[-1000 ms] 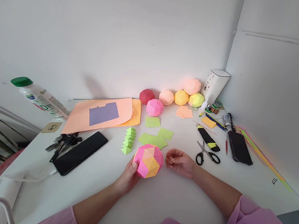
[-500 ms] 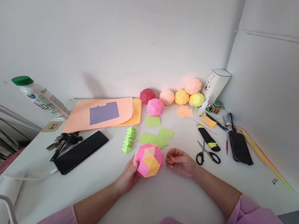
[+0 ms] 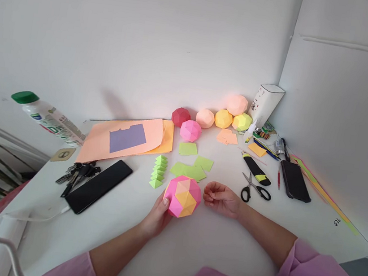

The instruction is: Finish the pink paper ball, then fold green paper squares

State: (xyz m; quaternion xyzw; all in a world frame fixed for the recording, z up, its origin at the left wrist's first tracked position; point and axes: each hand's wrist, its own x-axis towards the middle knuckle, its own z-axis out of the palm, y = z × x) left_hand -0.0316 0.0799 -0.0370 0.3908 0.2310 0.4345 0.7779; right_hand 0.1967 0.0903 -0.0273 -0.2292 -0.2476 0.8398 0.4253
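My left hand (image 3: 157, 213) is closed round a faceted paper ball (image 3: 183, 197) in pink, peach and orange, held low over the white table with the thumb on its near side. Just right of the ball, apart from it, is my right hand (image 3: 219, 199); its fingers are curled in toward the thumb and nothing shows in them. Behind the ball lie several green paper pieces (image 3: 188, 171). A row of folded green paper units (image 3: 158, 171) stands to their left. Black-handled scissors (image 3: 255, 190) lie open beyond my right hand.
Several finished paper balls (image 3: 191, 131) line the back wall. A box cutter (image 3: 256, 169), glue bottle (image 3: 250, 131) and phone (image 3: 295, 181) are at right. Peach sheets (image 3: 97, 142), keys (image 3: 79, 174), a black slab-like device (image 3: 99, 185) and a green-capped bottle (image 3: 50, 120) are at left.
The whole view has shifted very slightly. Both hands and the paper ball keep the same pose.
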